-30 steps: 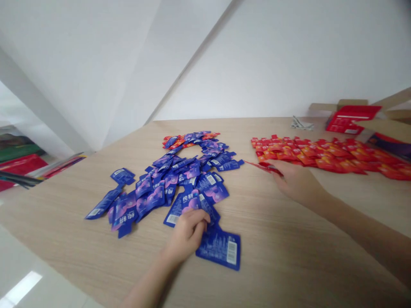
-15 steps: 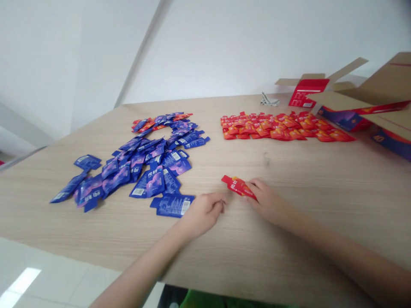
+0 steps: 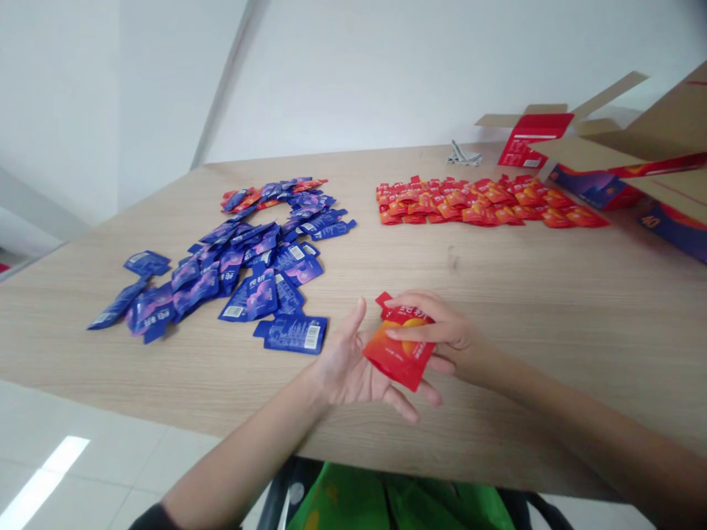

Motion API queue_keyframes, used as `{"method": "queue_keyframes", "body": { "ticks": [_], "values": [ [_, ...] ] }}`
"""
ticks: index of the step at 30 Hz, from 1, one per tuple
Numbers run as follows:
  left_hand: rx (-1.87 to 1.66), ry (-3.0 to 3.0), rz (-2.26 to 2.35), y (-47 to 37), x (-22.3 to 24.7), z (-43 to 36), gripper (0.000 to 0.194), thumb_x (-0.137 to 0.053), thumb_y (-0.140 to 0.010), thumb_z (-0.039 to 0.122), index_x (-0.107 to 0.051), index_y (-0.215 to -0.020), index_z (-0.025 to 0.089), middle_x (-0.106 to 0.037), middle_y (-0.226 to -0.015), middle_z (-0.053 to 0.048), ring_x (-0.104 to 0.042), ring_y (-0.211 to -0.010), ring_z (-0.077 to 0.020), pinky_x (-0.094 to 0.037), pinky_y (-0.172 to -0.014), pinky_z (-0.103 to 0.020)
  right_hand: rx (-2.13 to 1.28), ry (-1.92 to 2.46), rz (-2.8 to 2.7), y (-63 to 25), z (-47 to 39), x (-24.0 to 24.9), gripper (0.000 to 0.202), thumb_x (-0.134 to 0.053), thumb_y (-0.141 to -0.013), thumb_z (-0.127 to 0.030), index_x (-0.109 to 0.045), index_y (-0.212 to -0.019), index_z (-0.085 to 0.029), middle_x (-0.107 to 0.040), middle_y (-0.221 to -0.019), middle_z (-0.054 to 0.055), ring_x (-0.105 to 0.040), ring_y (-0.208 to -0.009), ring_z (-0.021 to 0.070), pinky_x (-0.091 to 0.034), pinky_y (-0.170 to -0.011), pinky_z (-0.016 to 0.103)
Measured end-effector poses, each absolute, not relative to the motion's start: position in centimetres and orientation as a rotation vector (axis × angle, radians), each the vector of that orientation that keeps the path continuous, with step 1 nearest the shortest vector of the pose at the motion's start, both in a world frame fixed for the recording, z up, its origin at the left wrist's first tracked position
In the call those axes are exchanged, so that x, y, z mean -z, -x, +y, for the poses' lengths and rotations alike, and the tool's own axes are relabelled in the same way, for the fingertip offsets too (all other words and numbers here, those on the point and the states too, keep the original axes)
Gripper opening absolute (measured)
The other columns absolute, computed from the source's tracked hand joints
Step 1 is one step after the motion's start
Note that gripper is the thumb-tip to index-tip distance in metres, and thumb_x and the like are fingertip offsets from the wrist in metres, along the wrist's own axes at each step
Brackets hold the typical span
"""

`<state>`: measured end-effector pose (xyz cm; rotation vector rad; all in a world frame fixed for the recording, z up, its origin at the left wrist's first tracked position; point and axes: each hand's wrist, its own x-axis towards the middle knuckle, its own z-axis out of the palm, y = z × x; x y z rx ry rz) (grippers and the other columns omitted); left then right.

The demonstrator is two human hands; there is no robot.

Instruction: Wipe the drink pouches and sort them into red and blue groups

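Note:
A red-and-orange pouch (image 3: 402,352) with a narrow tab at its top is held in my right hand (image 3: 442,327), whose fingers lie over its printed face. Under the pouch, my left hand (image 3: 353,368) is palm up with its fingers spread and thumb raised. Part of that palm is hidden by the pouch, and I cannot tell whether they touch. Just left of my left hand, a blue pouch (image 3: 295,334) lies flat with its barcode side up.
A loose pile of blue pouches (image 3: 221,265) spreads over the table's left side, with some red ones at its far end. Overlapping red pouches (image 3: 469,202) lie in rows at the back. Open cardboard boxes (image 3: 613,177) and a small crumpled strip (image 3: 462,154) are behind them.
The red pouch has turned so its broad printed face shows, and it is now above my left palm. My left hand has opened from a closed pinch and turned palm up.

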<state>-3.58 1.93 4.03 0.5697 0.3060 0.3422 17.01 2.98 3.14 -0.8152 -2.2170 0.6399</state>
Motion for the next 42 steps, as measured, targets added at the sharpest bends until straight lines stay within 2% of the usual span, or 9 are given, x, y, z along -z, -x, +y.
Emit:
{"method": "queue_keyframes", "body": {
  "ticks": [5,9,12,17,21,26,30,36,42],
  "values": [
    [-0.539,-0.681,0.419,4.7,-2.7,1.9,0.034,-0.066,-0.088,0.02,-0.062,-0.119,0.008,-0.067,-0.121,-0.019,-0.074,-0.083,-0.0217,-0.059,-0.065,-0.023,-0.634,0.855,-2.111,-17.2,5.0,-3.7,0.032,-0.046,-0.094,-0.023,-0.072,-0.108,-0.034,-0.053,-0.141,0.003,-0.048,-0.13,0.0231,-0.042,-0.106,0.048],
    [-0.749,-0.653,0.667,5.4,-2.5,2.9,0.027,-0.054,-0.092,0.006,-0.061,-0.118,0.004,-0.065,-0.125,-0.02,-0.074,-0.09,-0.0214,-0.061,-0.074,-0.022,-0.65,1.449,-1.939,-17.5,6.5,-1.3,0.066,-0.064,-0.081,-0.04,-0.047,-0.14,-0.016,-0.062,-0.122,0.017,-0.063,-0.104,0.029,-0.054,-0.088,0.047],
    [-0.852,-0.602,0.782,5.2,-2.5,3.2,0.03,-0.05,-0.092,0.001,-0.058,-0.121,0.004,-0.066,-0.123,-0.02,-0.074,-0.092,-0.0207,-0.061,-0.076,-0.022,-0.699,1.732,-2.028,-16.5,5.9,0.9,0.08,-0.074,-0.071,-0.046,-0.046,-0.137,-0.012,-0.064,-0.121,0.022,-0.063,-0.107,0.036,-0.052,-0.09,0.051],
    [-0.892,-0.58,0.812,4.1,-2.0,2.6,0.027,-0.05,-0.092,0.002,-0.057,-0.119,0.004,-0.068,-0.118,-0.022,-0.075,-0.089,-0.0239,-0.063,-0.07,-0.025,-1.069,1.494,-1.805,-16.0,4.7,1.5,0.038,-0.064,-0.081,-0.038,-0.057,-0.115,-0.023,-0.072,-0.11,0.01,-0.069,-0.097,0.0277,-0.055,-0.083,0.042],
    [-0.933,-0.571,0.845,3.7,-1.5,2.4,0.02,-0.05,-0.094,0.009,-0.058,-0.113,0.007,-0.07,-0.114,-0.02,-0.075,-0.084,-0.0243,-0.063,-0.063,-0.027,-1.297,1.341,-1.277,-16.7,5.0,-0.1,0.049,-0.067,-0.081,-0.048,-0.048,-0.119,-0.024,-0.076,-0.094,0.006,-0.072,-0.075,0.0254,-0.058,-0.064,0.038],
    [-0.858,-0.569,0.849,3.2,-1.4,2.3,0.029,-0.051,-0.099,0.029,-0.058,-0.118,0.009,-0.072,-0.106,-0.017,-0.074,-0.078,-0.0221,-0.063,-0.058,-0.032,-1.408,1.063,-1.178,-14.7,4.4,-0.1,0.055,-0.072,-0.077,-0.051,-0.041,-0.116,-0.027,-0.076,-0.093,0.004,-0.072,-0.081,0.0249,-0.058,-0.07,0.039],
    [-0.859,-0.684,0.837,3.1,-1.2,1.8,0.043,-0.076,-0.082,0.035,-0.063,-0.116,0.012,-0.073,-0.101,-0.011,-0.072,-0.081,-0.0201,-0.063,-0.064,-0.03,-1.407,1.062,-1.253,-13.2,3.1,1.2,0.042,-0.063,-0.086,-0.049,-0.04,-0.114,-0.028,-0.074,-0.099,0.005,-0.071,-0.081,0.0239,-0.058,-0.07,0.04],
    [-0.791,-0.807,0.864,3.0,-0.7,1.9,0.052,-0.092,-0.06,0.032,-0.071,-0.102,0.013,-0.073,-0.091,-0.007,-0.07,-0.078,-0.0188,-0.06,-0.068,-0.031,-0.979,1.126,-1.559,-14.8,3.7,-1.0,0.043,-0.069,-0.08,-0.035,-0.049,-0.116,-0.025,-0.067,-0.113,0.008,-0.065,-0.101,0.0231,-0.052,-0.088,0.041],
    [-0.627,-0.999,0.855,1.7,-1.4,3.1,0.054,-0.088,-0.063,0.048,-0.071,-0.099,0.012,-0.072,-0.091,-0.008,-0.068,-0.083,-0.0212,-0.058,-0.074,-0.035,-1.324,1.136,-1.538,-16.3,5.3,-3.8,0.03,-0.075,-0.074,-0.042,-0.062,-0.09,-0.02,-0.071,-0.082,0.003,-0.066,-0.072,0.019,-0.054,-0.066,0.032]
  ]
}}
